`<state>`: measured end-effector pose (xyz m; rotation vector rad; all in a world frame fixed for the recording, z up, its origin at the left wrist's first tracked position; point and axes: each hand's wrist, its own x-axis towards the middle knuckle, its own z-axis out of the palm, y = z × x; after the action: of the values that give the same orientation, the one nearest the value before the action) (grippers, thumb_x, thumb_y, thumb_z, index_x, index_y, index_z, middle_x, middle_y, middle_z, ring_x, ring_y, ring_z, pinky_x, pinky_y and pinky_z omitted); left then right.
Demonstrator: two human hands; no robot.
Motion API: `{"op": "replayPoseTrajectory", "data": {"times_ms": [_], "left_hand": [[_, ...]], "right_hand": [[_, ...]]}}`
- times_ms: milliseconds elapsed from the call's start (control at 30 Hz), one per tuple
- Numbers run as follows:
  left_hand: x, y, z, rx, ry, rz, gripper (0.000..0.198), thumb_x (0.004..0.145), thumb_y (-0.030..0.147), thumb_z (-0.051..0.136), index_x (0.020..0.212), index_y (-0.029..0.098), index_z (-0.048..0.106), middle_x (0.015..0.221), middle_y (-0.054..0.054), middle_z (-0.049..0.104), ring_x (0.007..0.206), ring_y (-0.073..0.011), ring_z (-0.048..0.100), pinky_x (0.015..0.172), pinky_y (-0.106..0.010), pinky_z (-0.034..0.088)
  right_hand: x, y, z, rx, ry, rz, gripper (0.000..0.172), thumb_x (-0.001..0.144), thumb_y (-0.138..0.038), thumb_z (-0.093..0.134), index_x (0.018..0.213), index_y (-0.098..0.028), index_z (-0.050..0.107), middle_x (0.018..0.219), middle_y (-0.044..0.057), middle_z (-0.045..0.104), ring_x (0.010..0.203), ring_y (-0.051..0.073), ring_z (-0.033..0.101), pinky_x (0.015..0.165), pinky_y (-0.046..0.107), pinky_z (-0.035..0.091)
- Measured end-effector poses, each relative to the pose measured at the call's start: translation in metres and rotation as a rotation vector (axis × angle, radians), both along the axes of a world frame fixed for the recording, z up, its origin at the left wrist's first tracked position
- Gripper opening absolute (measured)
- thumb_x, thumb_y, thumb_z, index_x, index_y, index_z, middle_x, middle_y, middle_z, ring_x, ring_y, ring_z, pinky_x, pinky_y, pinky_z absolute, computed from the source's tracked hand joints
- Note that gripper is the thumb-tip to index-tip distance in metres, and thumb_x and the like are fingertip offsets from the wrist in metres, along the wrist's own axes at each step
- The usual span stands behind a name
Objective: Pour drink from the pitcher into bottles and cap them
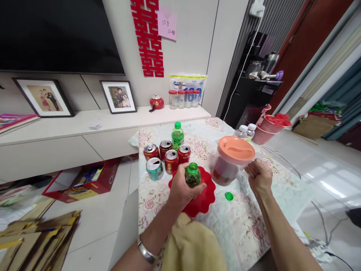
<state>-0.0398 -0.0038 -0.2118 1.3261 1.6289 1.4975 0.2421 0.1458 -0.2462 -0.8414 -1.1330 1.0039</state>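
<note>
My left hand [183,188] is wrapped around an uncapped green plastic bottle [193,175], held upright over a red scalloped plate [207,201]. Dark contents show through the bottle's wall. To the right, my right hand [258,174] grips the handle of a clear pitcher [225,169] with an orange lid [236,148]. Reddish-brown liquid fills its lower part. The pitcher leans slightly; whether its base touches the table I cannot tell. A green bottle cap [229,196] lies on the flowered tablecloth [237,229] below the pitcher.
Several red cans [171,161], a teal can [154,169] and a capped green bottle [177,136] stand left of the plate. Two white-capped bottles [241,131] are behind the pitcher. A yellowish cloth [194,244] is at the near edge. Pink baskets [263,134] stand at the right.
</note>
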Motion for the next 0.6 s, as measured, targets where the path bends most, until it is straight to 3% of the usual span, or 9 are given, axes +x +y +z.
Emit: {"op": "replayPoseTrajectory", "data": {"times_ms": [167,333,400,500,600], "left_hand": [[-0.001,-0.001,0.000,-0.021,0.000,-0.017,0.068,0.061,0.038,0.087,0.118,0.023,0.052,0.104,-0.002,0.069,0.096,-0.0250,0.070,0.094,-0.045,0.058],[0.000,-0.002,0.002,-0.023,-0.039,-0.048,0.063,0.065,0.036,0.083,0.117,0.024,0.050,0.104,-0.003,0.067,0.093,-0.0239,0.069,0.092,-0.045,0.058],[0.000,-0.003,0.002,-0.013,-0.057,-0.065,0.062,0.065,0.035,0.082,0.117,0.024,0.050,0.104,-0.003,0.067,0.091,-0.0229,0.069,0.091,-0.044,0.058],[-0.001,-0.004,0.001,-0.013,-0.061,-0.078,0.064,0.064,0.034,0.084,0.118,0.024,0.051,0.104,-0.002,0.066,0.091,-0.0222,0.069,0.090,-0.041,0.058],[-0.001,-0.004,0.000,-0.005,-0.048,-0.066,0.065,0.064,0.034,0.085,0.118,0.024,0.051,0.104,-0.002,0.067,0.091,-0.0218,0.069,0.089,-0.040,0.058]], "right_hand": [[0.006,-0.008,-0.003,0.019,-0.052,-0.106,0.031,0.103,-0.045,0.068,0.093,-0.016,0.064,0.082,-0.003,0.060,0.066,0.010,0.057,0.061,0.025,0.052],[0.022,-0.040,-0.018,-0.098,-0.202,-0.258,0.039,0.101,-0.047,0.069,0.127,-0.018,0.064,0.122,0.008,0.066,0.103,0.022,0.067,0.088,0.040,0.059],[0.024,-0.063,-0.032,-0.178,-0.310,-0.301,0.041,0.101,-0.049,0.069,0.127,-0.017,0.064,0.118,0.007,0.067,0.100,0.021,0.067,0.088,0.042,0.059],[0.016,-0.098,-0.051,-0.235,-0.545,-0.198,0.041,0.097,-0.051,0.075,0.119,-0.017,0.069,0.107,0.005,0.070,0.091,0.019,0.067,0.085,0.040,0.059],[0.001,-0.120,-0.061,-0.164,-0.728,-0.081,0.041,0.097,-0.054,0.074,0.117,-0.019,0.069,0.107,0.005,0.069,0.087,0.018,0.065,0.082,0.038,0.058]]}}
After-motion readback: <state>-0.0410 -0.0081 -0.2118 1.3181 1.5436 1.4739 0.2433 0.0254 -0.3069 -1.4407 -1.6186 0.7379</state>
